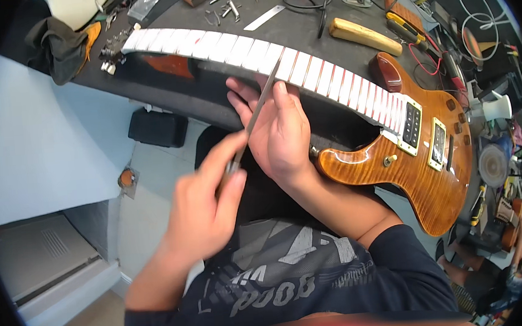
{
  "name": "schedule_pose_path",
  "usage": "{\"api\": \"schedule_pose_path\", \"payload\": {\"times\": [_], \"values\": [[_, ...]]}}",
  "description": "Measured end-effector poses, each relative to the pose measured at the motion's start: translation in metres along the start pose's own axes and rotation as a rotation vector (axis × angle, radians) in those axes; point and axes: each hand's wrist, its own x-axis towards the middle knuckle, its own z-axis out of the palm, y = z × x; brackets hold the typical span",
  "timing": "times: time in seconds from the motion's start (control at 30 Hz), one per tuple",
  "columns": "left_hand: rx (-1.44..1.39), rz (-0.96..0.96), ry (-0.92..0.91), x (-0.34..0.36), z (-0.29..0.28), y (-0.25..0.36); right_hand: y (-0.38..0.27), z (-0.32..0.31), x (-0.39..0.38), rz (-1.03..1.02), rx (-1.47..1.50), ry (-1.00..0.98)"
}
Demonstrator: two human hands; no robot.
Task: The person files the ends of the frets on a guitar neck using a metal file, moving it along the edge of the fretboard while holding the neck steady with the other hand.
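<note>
An electric guitar with an amber, flame-figured body point(365, 164) lies face up along the bench's near edge. White tape strips cover its fretboard point(240, 49), with thin lines of the frets between them. My left hand point(205, 195) is closed around the handle end of a slim metal file point(261, 106). The file's tip meets the near edge of the neck, about mid-length. My right hand point(280, 128) is palm up under the neck, its fingers spread apart. Its thumb rests beside the file at the neck's edge; some fingertips are partly hidden.
On the dark bench point(201, 20) lie a steel straightedge point(263, 17), a wooden block point(366, 36), a black cable point(306, 3) and small metal parts. A dark cloth point(62, 50) sits by the headstock. Tools crowd the right side. A black case point(157, 127) stands on the floor.
</note>
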Motion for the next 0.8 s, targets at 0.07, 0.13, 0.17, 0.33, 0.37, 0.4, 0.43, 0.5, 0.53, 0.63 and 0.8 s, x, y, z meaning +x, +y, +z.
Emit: {"api": "schedule_pose_path", "payload": {"times": [0.07, 0.13, 0.17, 0.33, 0.37, 0.4, 0.43, 0.5, 0.53, 0.63, 0.8], "values": [[0.033, 0.075, 0.020, 0.051, 0.009, 0.005, 0.000, -0.006, 0.003, -0.028, -0.038, 0.003], [0.078, 0.105, 0.025, 0.103, 0.014, 0.006, -0.002, -0.008, 0.002, 0.021, 0.078, -0.068], [0.075, 0.121, 0.044, 0.117, 0.018, 0.001, -0.003, -0.010, 0.002, 0.049, 0.193, -0.130], [0.008, 0.029, -0.019, 0.021, 0.004, 0.005, -0.002, -0.005, 0.004, -0.005, 0.135, 0.054], [0.062, 0.034, -0.014, -0.005, -0.002, 0.004, -0.004, 0.000, 0.002, 0.025, 0.093, 0.060], [0.087, 0.064, -0.010, -0.012, -0.006, 0.003, -0.002, -0.002, 0.002, 0.010, 0.043, 0.022], [0.108, 0.086, -0.003, -0.019, -0.007, 0.002, 0.000, -0.003, 0.000, 0.006, -0.007, -0.015], [0.057, 0.075, 0.010, 0.018, 0.001, 0.005, -0.002, -0.002, 0.001, -0.021, -0.037, -0.020], [0.089, 0.090, 0.010, 0.049, 0.006, 0.010, -0.001, -0.009, 0.005, -0.055, -0.077, -0.031], [0.139, 0.112, 0.048, 0.112, 0.014, 0.010, 0.008, -0.045, 0.010, 0.013, 0.061, -0.418], [0.013, 0.122, 0.040, 0.029, 0.009, -0.001, -0.004, -0.004, 0.004, -0.005, 0.117, 0.043]]}}
